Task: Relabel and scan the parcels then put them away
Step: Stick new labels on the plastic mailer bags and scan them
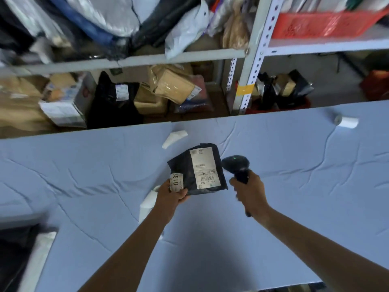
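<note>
Now your left hand (pixel 174 197) grips the parcel (pixel 197 169) over the table (pixel 84 175), and the sticker (pixel 176 182) looks stuck on. Your right hand (pixel 249 190) grips the scanner (pixel 235 165) beside it, so scanning and putting away seem left.

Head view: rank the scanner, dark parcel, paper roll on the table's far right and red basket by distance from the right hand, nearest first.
1. Scanner: gripped in the right hand.
2. Dark parcel: just left, held by the left hand.
3. Paper roll: far right of the table.
4. Red basket: upper shelf, beyond.
</note>
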`<state>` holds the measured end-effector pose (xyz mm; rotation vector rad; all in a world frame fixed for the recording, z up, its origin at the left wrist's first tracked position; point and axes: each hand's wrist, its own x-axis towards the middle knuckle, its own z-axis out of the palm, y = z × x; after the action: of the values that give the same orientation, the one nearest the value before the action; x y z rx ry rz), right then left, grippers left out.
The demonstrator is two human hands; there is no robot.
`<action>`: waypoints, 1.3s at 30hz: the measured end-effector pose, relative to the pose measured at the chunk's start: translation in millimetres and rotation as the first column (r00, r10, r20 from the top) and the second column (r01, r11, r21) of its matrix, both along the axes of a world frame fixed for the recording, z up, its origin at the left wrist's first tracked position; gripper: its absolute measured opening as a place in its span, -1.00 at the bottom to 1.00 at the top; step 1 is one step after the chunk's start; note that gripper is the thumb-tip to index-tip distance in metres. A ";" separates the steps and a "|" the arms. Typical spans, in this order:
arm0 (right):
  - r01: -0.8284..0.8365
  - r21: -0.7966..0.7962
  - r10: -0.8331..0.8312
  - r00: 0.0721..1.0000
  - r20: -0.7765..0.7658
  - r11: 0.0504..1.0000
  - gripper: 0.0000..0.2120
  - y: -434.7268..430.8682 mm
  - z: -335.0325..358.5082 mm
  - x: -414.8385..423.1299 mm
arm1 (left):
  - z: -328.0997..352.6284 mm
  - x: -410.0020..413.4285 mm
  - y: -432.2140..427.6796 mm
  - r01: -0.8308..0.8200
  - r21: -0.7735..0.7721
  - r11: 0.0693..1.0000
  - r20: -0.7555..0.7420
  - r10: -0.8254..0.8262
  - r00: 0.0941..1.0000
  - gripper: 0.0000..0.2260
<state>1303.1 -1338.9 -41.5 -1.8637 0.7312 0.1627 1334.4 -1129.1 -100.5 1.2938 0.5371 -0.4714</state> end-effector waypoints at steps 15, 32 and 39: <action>-0.077 0.253 0.088 0.995 -0.035 0.964 -0.93 48.1 55.5 -29.7 | 29.5 8.6 16.7 0.024 0.084 0.996 0.104 -0.033 0.994 -0.57; -0.056 -0.031 0.054 0.997 -0.049 0.998 -0.78 6.3 -11.3 -5.9 | -16.5 -24.8 -7.3 0.047 0.051 0.998 -0.099 -0.042 0.994 -0.63; -0.226 -0.393 0.186 0.973 -0.138 0.891 -0.66 -22.2 -67.0 1.9 | -37.1 -49.8 -14.3 0.255 0.681 0.687 -0.126 -0.233 0.964 -0.67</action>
<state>1305.0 -1361.2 -108.5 -2.3492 0.6667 0.2543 1284.6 -1143.4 -137.6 2.1149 0.5932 -0.5319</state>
